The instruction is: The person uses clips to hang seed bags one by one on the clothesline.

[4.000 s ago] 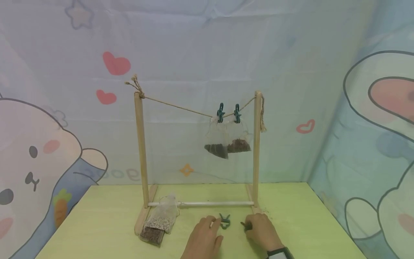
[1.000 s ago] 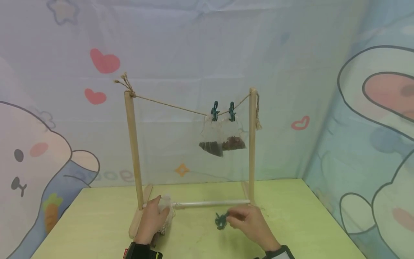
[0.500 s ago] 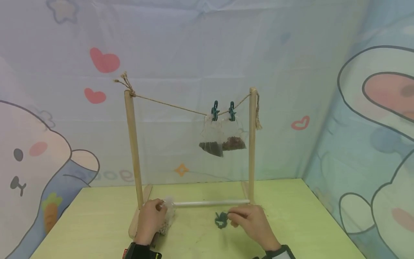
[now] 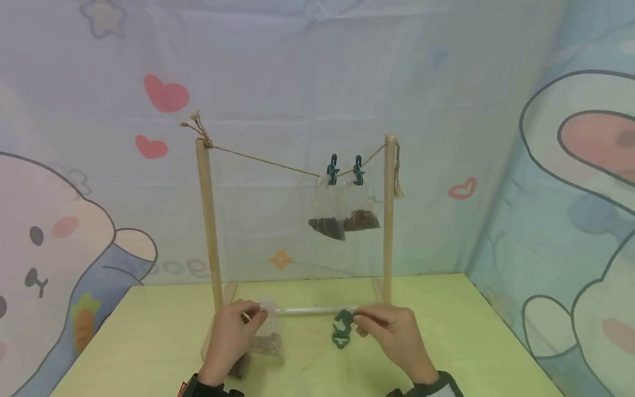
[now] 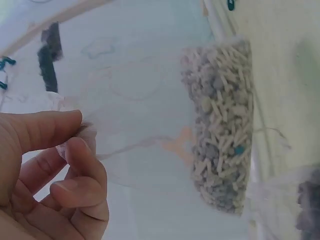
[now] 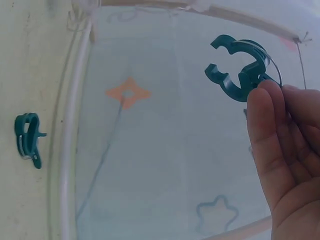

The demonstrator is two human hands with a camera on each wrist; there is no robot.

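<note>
My left hand pinches the gathered top of a sheer mesh drawstring bag. In the left wrist view, pale sticks and grey pellets fill the bag's bottom as it hangs from the fingertips. My right hand pinches the handles of a green spring clip, whose jaws gape apart with nothing in them. A second green clip lies on the table below it. Another bag, with dark brown contents, lies partly hidden behind the left wrist.
A wooden frame with left post and right post carries a sagging twine line. Two green clips hold a dark-filled bag and a reddish-filled bag on it. A white rod joins the posts low down.
The right hand has picked up a clip and now raises it slightly, its jaws spread. The left hand has moved from beside the clips to the pellet bag, gripped its top and lifted it.
</note>
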